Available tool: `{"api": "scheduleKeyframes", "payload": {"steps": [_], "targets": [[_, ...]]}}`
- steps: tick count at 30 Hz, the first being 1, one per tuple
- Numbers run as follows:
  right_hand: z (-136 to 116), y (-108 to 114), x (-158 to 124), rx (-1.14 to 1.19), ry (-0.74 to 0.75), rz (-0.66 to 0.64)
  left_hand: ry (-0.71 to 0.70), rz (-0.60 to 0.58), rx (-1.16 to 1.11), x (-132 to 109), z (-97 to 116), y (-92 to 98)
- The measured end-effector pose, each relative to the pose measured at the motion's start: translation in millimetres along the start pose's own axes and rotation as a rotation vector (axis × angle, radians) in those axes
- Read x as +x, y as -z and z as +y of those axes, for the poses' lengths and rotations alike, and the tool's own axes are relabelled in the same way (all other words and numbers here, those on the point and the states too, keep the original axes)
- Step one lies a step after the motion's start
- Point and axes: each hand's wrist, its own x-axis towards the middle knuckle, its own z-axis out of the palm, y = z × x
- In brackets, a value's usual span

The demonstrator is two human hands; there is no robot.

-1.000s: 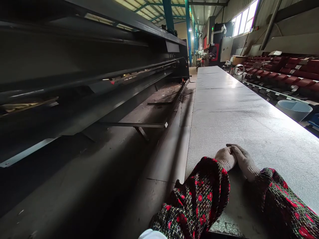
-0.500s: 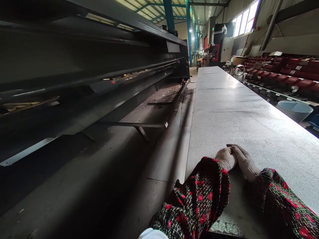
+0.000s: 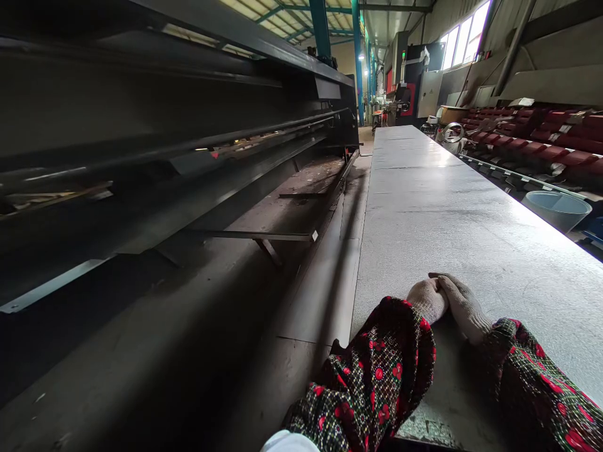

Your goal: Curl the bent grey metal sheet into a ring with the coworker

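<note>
Along the left stands a long dark machine (image 3: 188,110), from whose base a low steel bar (image 3: 254,236) juts out over the floor (image 3: 155,358); the small white label (image 3: 315,236) on its end is too small to read. To the right, beyond a long silvery metal sheet (image 3: 438,194), are a pale tub (image 3: 556,212), part of a blue object (image 3: 594,229) and stacked dark-red ribbed panels (image 3: 546,141). A cabinet door (image 3: 429,94) at the far end bears a mark too tiny to make out. The sheet's left edge runs straight ahead beside a floor strip between it and the machine. Near the sheet's close end, the gloved left hand (image 3: 428,299) and gloved right hand (image 3: 464,306) rest together, right fingers laid over the left; whether either grips, I cannot tell.
</note>
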Motion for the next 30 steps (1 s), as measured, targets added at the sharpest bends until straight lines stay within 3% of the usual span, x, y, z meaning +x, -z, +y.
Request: {"api": "scheduleKeyframes", "payload": {"steps": [30], "targets": [[-1.6, 1.1, 0.6, -0.023, 0.003, 0.0, -0.003, 0.001, -0.001, 0.8, -2.6, -1.6]]}}
